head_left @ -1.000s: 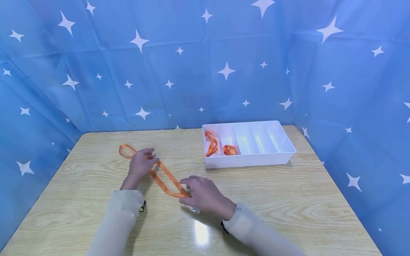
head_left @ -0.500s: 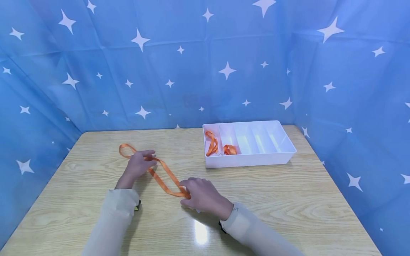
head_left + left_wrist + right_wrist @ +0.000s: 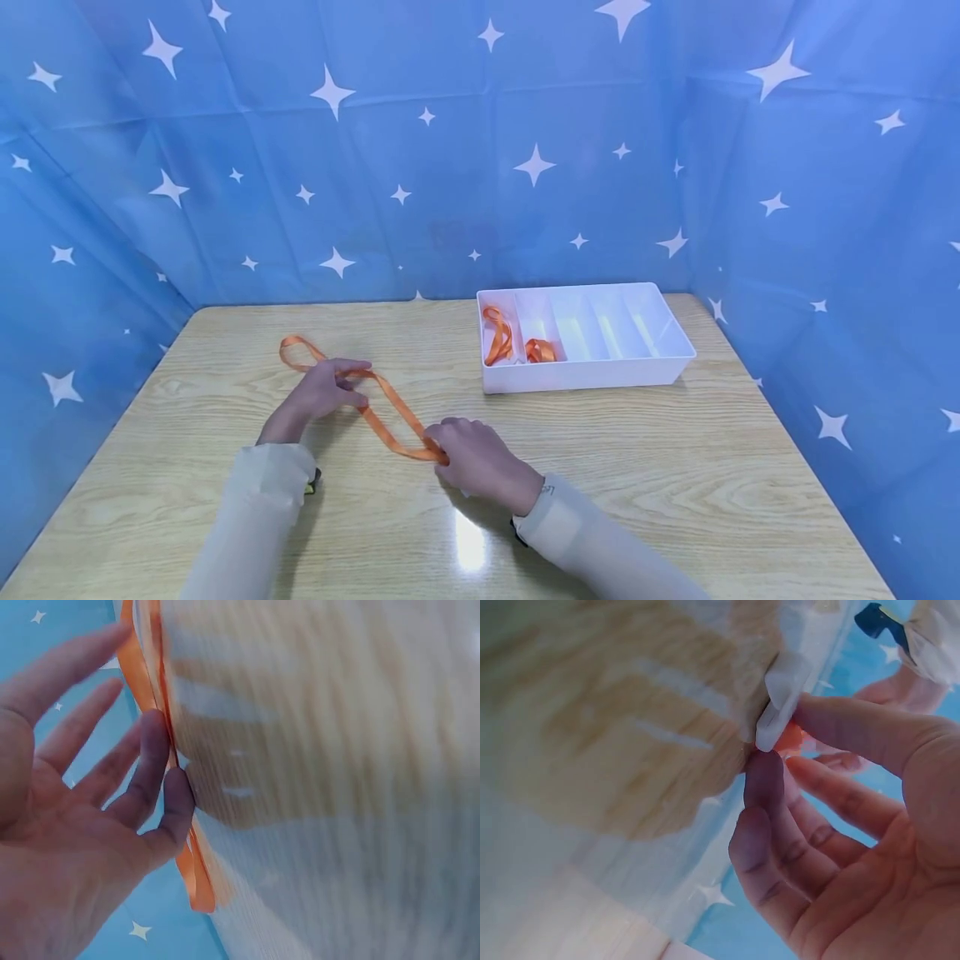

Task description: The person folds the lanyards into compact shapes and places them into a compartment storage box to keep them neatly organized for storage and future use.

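Observation:
An orange lanyard (image 3: 402, 408) lies stretched across the table, its small far loop (image 3: 196, 889) lying beyond my left hand. My left hand (image 3: 324, 390) rests over its middle; in the left wrist view the fingers are spread, with two fingertips (image 3: 178, 791) against the strap and table. At the near end, my right hand (image 3: 476, 458) pinches the lanyard between thumb and fingers. The right wrist view shows a white plastic piece (image 3: 780, 705) at that end, beside the thumb tip, with a bit of orange strap behind it. My palm hides this end from the head view.
A white divided box (image 3: 588, 375) stands at the back right of the wooden table (image 3: 645, 467). Its leftmost compartment holds an orange lanyard (image 3: 497, 335), and the one beside it holds a folded orange strap (image 3: 540, 351). A blue star-patterned curtain (image 3: 420, 167) surrounds the table.
My left forearm has swung a little left and the left thumb has come down beside the strap. My right hand has shifted slightly right, its fingers closing more tightly on the lanyard's end.

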{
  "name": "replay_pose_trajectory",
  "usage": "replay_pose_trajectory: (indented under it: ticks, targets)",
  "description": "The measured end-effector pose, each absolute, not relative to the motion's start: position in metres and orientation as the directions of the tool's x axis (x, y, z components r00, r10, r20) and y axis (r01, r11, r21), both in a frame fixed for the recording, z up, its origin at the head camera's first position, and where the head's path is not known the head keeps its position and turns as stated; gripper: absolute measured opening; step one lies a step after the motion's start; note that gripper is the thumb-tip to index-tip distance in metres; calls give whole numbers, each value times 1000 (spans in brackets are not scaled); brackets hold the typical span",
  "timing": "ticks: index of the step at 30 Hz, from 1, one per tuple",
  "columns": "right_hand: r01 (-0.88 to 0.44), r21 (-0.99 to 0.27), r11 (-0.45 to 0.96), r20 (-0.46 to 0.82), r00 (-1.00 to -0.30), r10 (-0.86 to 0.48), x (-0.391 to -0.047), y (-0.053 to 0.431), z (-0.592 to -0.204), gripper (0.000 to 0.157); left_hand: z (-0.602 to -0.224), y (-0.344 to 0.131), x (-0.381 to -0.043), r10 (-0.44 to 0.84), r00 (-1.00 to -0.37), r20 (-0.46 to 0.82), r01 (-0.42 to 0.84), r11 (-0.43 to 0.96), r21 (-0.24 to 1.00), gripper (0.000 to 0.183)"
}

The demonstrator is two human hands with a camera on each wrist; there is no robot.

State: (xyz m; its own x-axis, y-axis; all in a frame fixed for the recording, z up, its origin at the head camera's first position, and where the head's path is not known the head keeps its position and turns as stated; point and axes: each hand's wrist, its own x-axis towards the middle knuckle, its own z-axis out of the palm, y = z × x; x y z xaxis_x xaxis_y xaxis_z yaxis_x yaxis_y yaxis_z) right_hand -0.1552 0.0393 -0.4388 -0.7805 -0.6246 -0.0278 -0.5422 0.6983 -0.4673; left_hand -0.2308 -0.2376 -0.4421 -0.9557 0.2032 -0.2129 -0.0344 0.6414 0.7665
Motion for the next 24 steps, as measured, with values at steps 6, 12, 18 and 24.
replay_pose_trajectory:
  ticks: [6, 12, 18, 24]
  targets:
    - [-520, -525, 674, -29, -780, -625, -156, 41, -438, 18, -445, -243, -229, 294, -932, -211, 6, 595, 804, 67]
    - [-498, -579, 646, -21, -783, -622, -157, 45, -440, 26, -448, -244, -228, 340, -920, -197, 47, 593, 804, 72]
    - [-501, -615, 609, 35, -789, -613, -157, 48, -438, 42, -450, -244, -228, 334, -931, -146, 93, 605, 791, 70]
    - [-518, -654, 552, 133, -797, -590, -157, 49, -424, 39, -453, -243, -229, 292, -946, -138, 78, 620, 780, 69]
